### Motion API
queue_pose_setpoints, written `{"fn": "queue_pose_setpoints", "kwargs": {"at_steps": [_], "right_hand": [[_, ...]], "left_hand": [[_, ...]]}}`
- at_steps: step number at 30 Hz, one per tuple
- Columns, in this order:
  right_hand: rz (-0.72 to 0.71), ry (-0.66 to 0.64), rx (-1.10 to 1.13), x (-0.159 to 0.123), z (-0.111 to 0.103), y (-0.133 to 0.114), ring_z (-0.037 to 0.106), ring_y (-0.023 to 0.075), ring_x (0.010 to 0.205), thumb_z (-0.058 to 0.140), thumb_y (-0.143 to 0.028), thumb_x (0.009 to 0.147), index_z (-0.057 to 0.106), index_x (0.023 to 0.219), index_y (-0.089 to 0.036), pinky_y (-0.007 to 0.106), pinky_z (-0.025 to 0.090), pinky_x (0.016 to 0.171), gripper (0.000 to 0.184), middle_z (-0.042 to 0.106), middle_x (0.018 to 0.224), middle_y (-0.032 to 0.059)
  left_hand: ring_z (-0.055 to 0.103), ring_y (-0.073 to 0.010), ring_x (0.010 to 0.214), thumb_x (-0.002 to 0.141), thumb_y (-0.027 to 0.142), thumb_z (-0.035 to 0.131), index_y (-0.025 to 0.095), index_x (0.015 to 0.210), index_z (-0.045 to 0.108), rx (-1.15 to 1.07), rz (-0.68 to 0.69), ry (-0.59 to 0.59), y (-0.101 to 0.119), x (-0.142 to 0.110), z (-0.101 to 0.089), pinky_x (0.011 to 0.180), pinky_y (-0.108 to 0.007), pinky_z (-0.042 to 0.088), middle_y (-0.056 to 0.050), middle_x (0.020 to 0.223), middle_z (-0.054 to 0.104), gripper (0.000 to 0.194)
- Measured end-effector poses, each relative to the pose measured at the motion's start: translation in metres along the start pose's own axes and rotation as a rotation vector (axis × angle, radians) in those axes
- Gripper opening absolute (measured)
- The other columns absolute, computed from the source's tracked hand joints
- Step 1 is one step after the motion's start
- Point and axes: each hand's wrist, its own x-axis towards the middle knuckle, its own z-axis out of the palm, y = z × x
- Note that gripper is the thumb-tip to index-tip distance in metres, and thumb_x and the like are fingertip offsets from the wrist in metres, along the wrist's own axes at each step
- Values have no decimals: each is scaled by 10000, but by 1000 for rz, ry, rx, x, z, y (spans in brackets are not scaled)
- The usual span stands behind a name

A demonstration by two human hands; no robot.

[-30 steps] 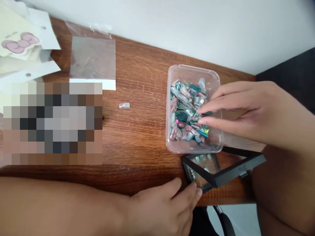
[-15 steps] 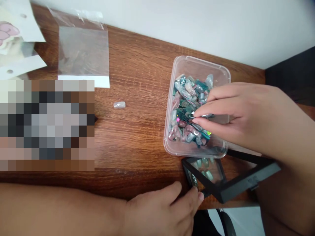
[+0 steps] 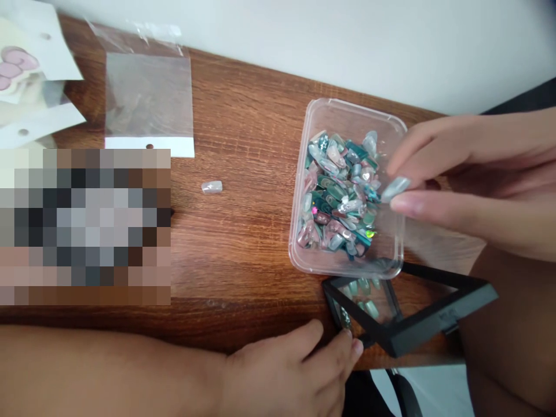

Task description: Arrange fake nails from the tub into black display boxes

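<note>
My right hand [image 3: 504, 185] pinched a pale nail [image 3: 395, 189] between thumb and finger, near the tub's [image 3: 354, 119] three o'clock rim. My left hand [image 3: 295, 365] lay at the tub's seven o'clock, fingertips by the black case [image 3: 443, 317]; I couldn't tell whether they gripped it. A loose nail [image 3: 212, 186] lay at nine.

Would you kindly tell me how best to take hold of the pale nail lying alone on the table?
Probably pinch the pale nail across its long edges, coming from above: it is small, oblong, lies flat, apart from the clear tub.
</note>
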Motion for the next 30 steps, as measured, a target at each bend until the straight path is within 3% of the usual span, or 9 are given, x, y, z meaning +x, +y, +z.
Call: {"fn": "queue_pose_setpoints", "kwargs": {"at_steps": [4, 9, 14, 17, 21, 25, 27, 30], "right_hand": [[61, 35, 159, 5, 9, 1, 719, 234, 850, 832, -367, 799, 727, 949, -243, 344, 611, 626, 221, 703, 871, 56], [131, -89, 373, 18, 13, -4, 720, 197, 792, 794, -319, 840, 702, 772, -197, 369, 616, 682, 167, 740, 870, 51], [143, -113, 346, 19, 10, -10, 705, 179, 720, 805, -367, 841, 688, 701, -189, 331, 568, 580, 255, 744, 809, 43], [141, -139, 332, 18, 10, -13, 683, 144, 668, 822, -282, 822, 678, 719, -196, 267, 505, 479, 197, 743, 796, 36], [107, -187, 355, 18, 10, -13, 698, 140, 622, 818, -300, 833, 609, 726, -214, 261, 577, 516, 250, 714, 711, -14], [171, -265, 451, 17, 9, -9, 704, 147, 575, 841, -261, 815, 665, 970, -231, 255, 602, 471, 237, 794, 907, 21], [191, -255, 425, 15, 10, -9, 730, 156, 626, 828, -251, 830, 696, 1049, -237, 242, 610, 498, 256, 794, 901, 21], [158, -210, 300, 14, 12, -14, 738, 137, 680, 792, -237, 864, 735, 972, -216, 211, 578, 513, 124, 777, 867, 12]], "left_hand": [[594, -163, 1367, 988, 352, 594, 413, 1207, 767, 4, -1, -1, 0, 0, 1, 1017, -303, 555, 93, 1418, 680, 286], [589, -160, 1372, 987, 359, 607, 413, 1209, 765, -4, -3, -1, -1, 0, 1, 1022, -302, 552, 77, 1420, 680, 277], [584, -165, 1371, 974, 371, 628, 403, 1205, 769, -26, 2, 15, 0, -1, 4, 999, -292, 561, 81, 1411, 686, 272], [589, -157, 1364, 993, 364, 585, 415, 1218, 761, -13, 6, 16, 1, -3, 5, 1002, -289, 560, 97, 1413, 683, 290], [589, -159, 1367, 999, 348, 576, 406, 1196, 771, -18, -9, 24, 1, -3, 4, 1004, -289, 558, 88, 1414, 684, 283], [594, -164, 1366, 997, 357, 603, 395, 1203, 770, -33, -12, 8, 1, -1, 2, 1004, -293, 562, 73, 1414, 685, 268], [591, -164, 1370, 1000, 360, 600, 396, 1217, 765, -25, -5, 2, 1, -1, 2, 1008, -297, 565, 77, 1417, 683, 274], [588, -156, 1372, 1012, 350, 575, 411, 1220, 762, -8, -3, 5, 1, -1, 3, 1015, -291, 558, 89, 1418, 681, 286]]}}
